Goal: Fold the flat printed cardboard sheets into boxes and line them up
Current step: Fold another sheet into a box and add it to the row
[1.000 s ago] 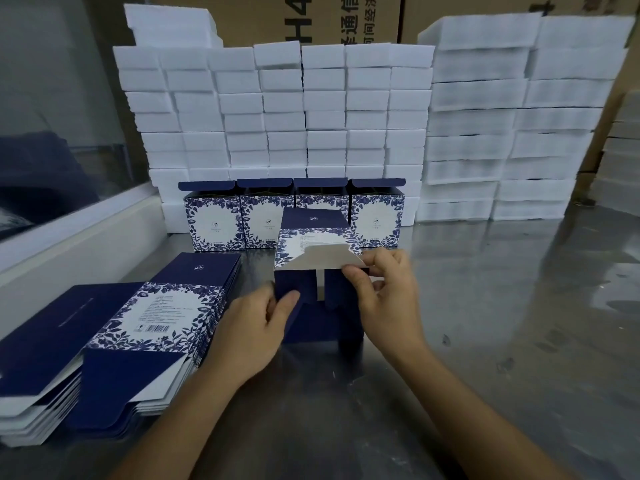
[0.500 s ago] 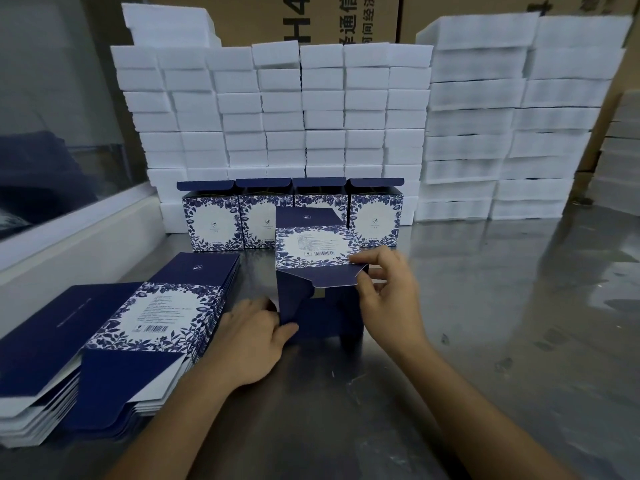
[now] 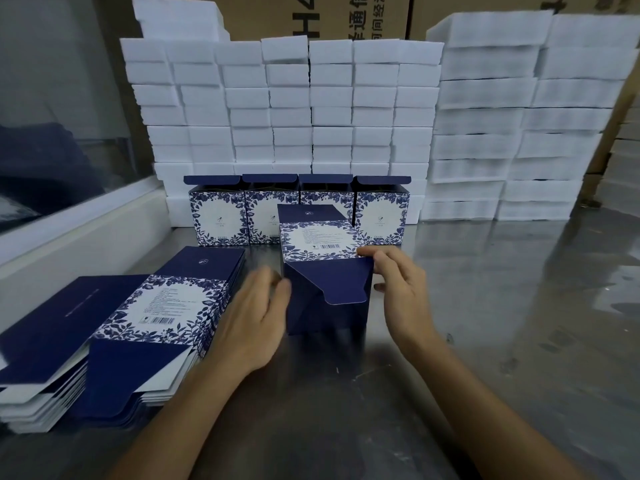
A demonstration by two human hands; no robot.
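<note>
Both hands work at the centre of the frame. Left hand (image 3: pixel 254 317), blurred, lies against the left side of the half-folded box (image 3: pixel 327 271), its fingers loosely bent and their hold not clear enough to tell. Right hand (image 3: pixel 401 285) pinches the box's right upper edge, where the navy flap (image 3: pixel 341 284) hangs down over the near face, thumb and forefinger curled on the card.

Largest behind them, white foam blocks (image 3: pixel 294 109) fill the upper half of the frame in stacked walls, with brown cartons (image 3: pixel 349 15) above them at the top edge. A steel table (image 3: pixel 502 323) spreads across the lower half. At lower left a stack of flat printed sheets (image 3: pixel 138 327) lies fanned on the table. At mid-frame, just beyond the held box, four finished boxes (image 3: pixel 298 209) stand side by side in a row against the foam, lids up.
</note>
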